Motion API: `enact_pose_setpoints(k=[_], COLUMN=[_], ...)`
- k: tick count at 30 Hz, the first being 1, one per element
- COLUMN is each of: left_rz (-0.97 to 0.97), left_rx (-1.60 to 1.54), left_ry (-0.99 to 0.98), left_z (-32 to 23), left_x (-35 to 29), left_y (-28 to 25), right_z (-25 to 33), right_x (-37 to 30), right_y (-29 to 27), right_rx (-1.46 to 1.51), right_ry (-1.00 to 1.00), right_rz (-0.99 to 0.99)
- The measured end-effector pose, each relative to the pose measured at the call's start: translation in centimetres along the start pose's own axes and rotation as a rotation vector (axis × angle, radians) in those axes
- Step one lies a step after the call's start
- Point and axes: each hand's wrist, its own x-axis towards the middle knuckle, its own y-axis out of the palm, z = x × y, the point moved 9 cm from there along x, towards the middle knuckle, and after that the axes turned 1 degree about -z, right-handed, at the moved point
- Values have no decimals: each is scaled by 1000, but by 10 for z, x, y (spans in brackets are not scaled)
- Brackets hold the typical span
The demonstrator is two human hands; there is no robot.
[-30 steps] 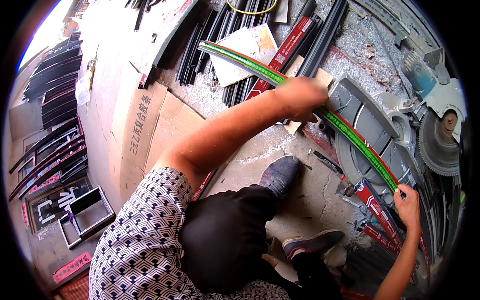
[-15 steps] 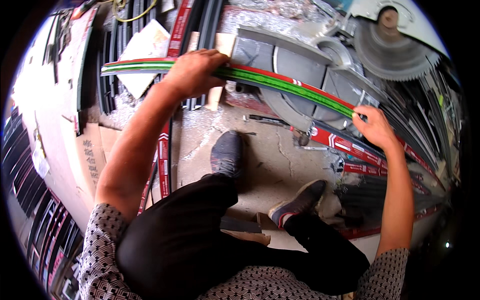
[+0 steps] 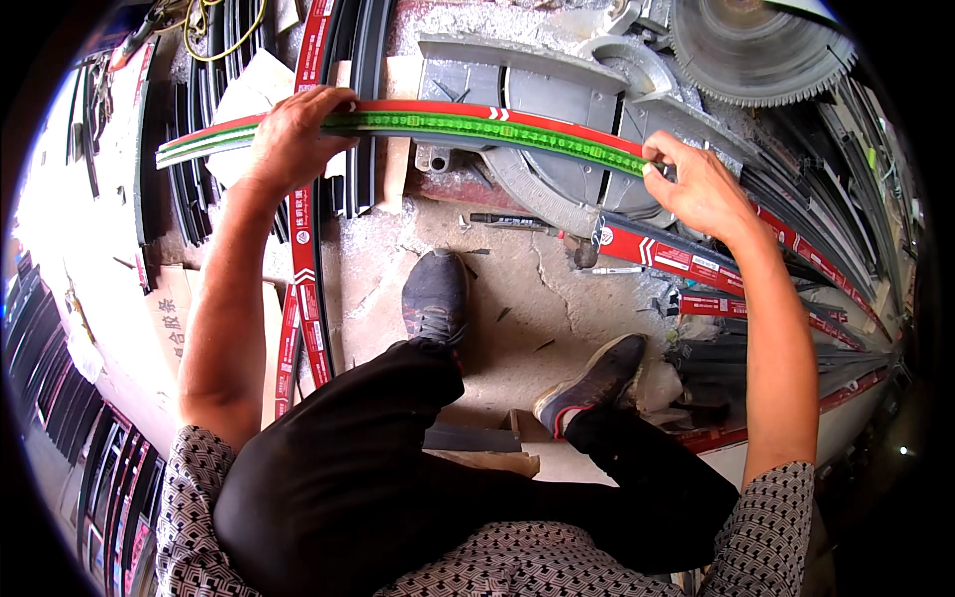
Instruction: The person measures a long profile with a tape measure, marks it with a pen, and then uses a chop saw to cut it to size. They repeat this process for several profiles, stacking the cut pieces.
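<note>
A long profile strip with red film (image 3: pixel 428 106) stretches across the front of a mitre saw's grey base (image 3: pixel 562 99). Along its near side runs a green measuring tape blade (image 3: pixel 448 126) with printed marks. My left hand (image 3: pixel 290 139) is wrapped over the strip and tape, left of the saw, its thumb toward the near side. At the right end, my right hand (image 3: pixel 701 184) pinches the tape and strip between thumb and fingers. The toothed saw blade (image 3: pixel 761 55) sits raised at the upper right, beyond my right hand.
Red-labelled profiles (image 3: pixel 676 256) lie on the right, below the saw. More dark profiles (image 3: pixel 368 109) stand lengthwise at the left. A black marker (image 3: pixel 507 221) is on the concrete floor near my shoes (image 3: pixel 436 298). A yellow cord (image 3: pixel 214 55) loops at the upper left.
Both hands and the strip have shifted left and the right end has risen in view. The tape's marks now face up more plainly. The whole view has also shifted slightly.
</note>
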Motion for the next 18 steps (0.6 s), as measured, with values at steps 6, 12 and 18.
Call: enact_pose_setpoints(k=[6, 12, 18], left_rz=[-33, -8, -10], left_rx=[6, -16, -3], left_ry=[-23, -70, -81], left_z=[9, 7, 11], left_x=[-4, -4, -5], left_y=[-2, -1, 2], right_z=[12, 16, 18], right_x=[5, 0, -3], right_y=[-2, -3, -2], right_rx=[-44, -101, -148], right_ry=[64, 118, 162], right_rz=[0, -11, -45])
